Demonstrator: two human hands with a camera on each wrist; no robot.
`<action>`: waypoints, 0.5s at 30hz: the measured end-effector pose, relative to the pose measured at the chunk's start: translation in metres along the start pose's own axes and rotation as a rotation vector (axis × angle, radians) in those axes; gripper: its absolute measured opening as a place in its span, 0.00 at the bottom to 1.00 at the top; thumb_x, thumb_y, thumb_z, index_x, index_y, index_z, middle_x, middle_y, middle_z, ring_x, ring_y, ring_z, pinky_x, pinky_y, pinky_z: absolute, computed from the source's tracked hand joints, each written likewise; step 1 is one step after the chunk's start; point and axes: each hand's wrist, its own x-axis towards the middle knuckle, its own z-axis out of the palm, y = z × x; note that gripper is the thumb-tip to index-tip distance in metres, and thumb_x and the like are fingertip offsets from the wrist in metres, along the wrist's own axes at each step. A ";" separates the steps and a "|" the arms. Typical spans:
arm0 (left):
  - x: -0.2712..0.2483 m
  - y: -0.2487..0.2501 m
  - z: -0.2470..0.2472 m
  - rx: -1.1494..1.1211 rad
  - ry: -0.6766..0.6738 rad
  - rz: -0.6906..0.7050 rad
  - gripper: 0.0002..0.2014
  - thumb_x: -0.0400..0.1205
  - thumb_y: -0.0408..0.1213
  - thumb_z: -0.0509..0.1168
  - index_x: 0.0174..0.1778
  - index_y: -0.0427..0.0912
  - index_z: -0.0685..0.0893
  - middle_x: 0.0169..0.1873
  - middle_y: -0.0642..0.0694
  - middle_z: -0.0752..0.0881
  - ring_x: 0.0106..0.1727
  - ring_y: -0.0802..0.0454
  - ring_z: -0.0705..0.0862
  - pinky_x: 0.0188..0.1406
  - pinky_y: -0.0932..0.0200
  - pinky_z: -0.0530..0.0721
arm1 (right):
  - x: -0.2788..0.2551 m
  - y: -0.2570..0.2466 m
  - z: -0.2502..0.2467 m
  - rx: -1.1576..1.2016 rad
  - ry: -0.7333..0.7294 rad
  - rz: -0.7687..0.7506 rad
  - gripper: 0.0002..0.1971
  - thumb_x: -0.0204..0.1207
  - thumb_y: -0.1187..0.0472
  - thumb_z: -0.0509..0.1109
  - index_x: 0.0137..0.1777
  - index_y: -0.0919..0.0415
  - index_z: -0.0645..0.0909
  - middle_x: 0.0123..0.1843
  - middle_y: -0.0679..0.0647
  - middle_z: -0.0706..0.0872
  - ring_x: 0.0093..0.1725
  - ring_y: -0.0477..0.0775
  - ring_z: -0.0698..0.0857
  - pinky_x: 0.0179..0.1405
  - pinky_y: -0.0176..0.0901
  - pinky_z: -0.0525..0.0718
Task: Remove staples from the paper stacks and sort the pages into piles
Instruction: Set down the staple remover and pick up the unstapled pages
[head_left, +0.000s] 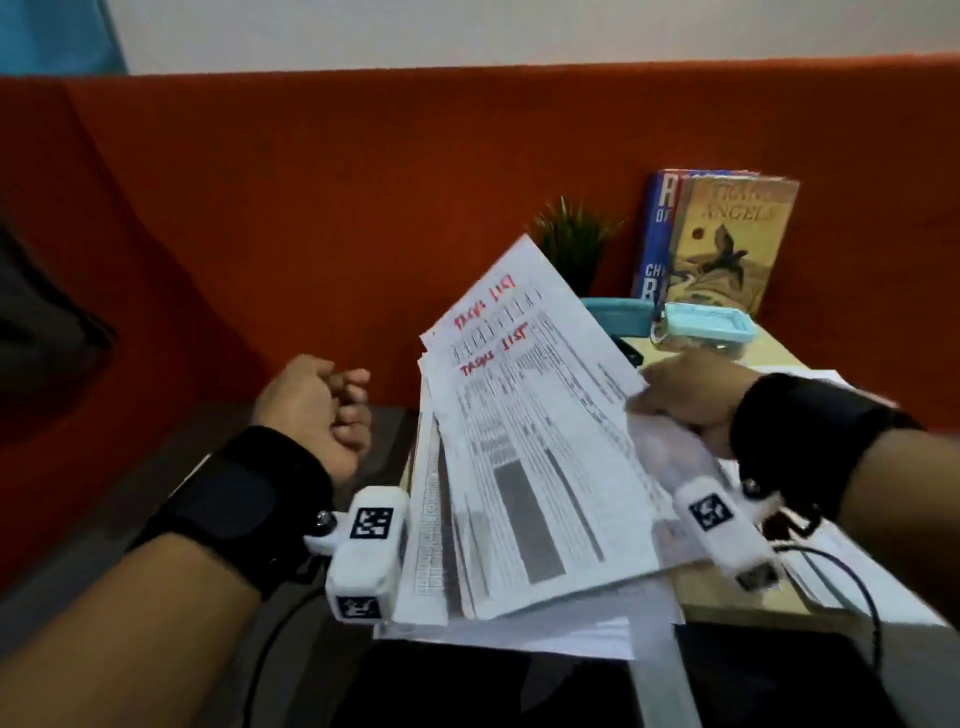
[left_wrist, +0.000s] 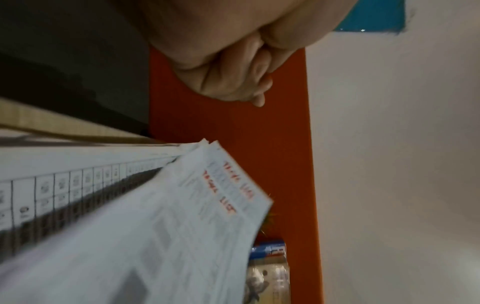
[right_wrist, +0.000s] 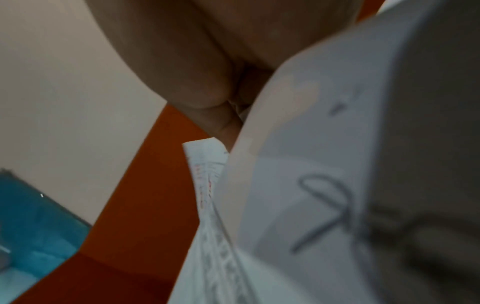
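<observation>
Right hand (head_left: 685, 400) clamped on the far right edge of a fanned sheaf (head_left: 524, 441), thumb on top, fingers hidden beneath. Sheaf lifted and tilted above the tabletop (head_left: 727, 605), red handwriting near its top corner, more sheets (head_left: 498, 636) lying flat under it. Left hand (head_left: 317, 410) curled loosely beside the sheaf's left edge, well clear of the paper, holding nothing visible; whether a staple sits inside the curl, cannot tell.

Likely step: carrying loosened pages toward a pile. Worth keeping the pinch firm near the edge, since a fanned sheaf slides apart easily. Better to bring the free hand under the left edge, square the sheets against the tabletop, then lay them down flat. No staple or remover discernible; wrist views too blurred.

Farther back: a teal tray (head_left: 709, 325), two books (head_left: 727, 239) upright against the orange wall (head_left: 363, 208), a small plant (head_left: 574, 239).
</observation>
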 end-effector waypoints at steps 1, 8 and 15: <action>-0.005 0.004 0.001 0.049 -0.024 -0.020 0.16 0.87 0.42 0.51 0.37 0.42 0.78 0.20 0.52 0.71 0.12 0.59 0.63 0.10 0.74 0.57 | 0.004 0.005 0.022 -0.120 -0.019 -0.011 0.13 0.81 0.58 0.67 0.58 0.67 0.82 0.59 0.67 0.85 0.51 0.58 0.81 0.56 0.50 0.82; -0.048 -0.029 0.058 0.531 -0.170 0.023 0.12 0.84 0.35 0.54 0.35 0.42 0.76 0.25 0.48 0.73 0.17 0.58 0.63 0.12 0.74 0.57 | -0.058 -0.011 -0.001 0.684 0.548 0.063 0.13 0.80 0.51 0.70 0.53 0.60 0.86 0.49 0.59 0.88 0.48 0.61 0.83 0.49 0.47 0.79; -0.136 -0.095 0.156 0.966 -0.625 0.369 0.15 0.85 0.34 0.56 0.34 0.39 0.81 0.26 0.44 0.78 0.20 0.53 0.73 0.20 0.67 0.69 | -0.129 -0.006 0.044 2.273 -0.393 0.101 0.15 0.67 0.59 0.78 0.51 0.61 0.83 0.53 0.60 0.87 0.56 0.58 0.86 0.60 0.61 0.83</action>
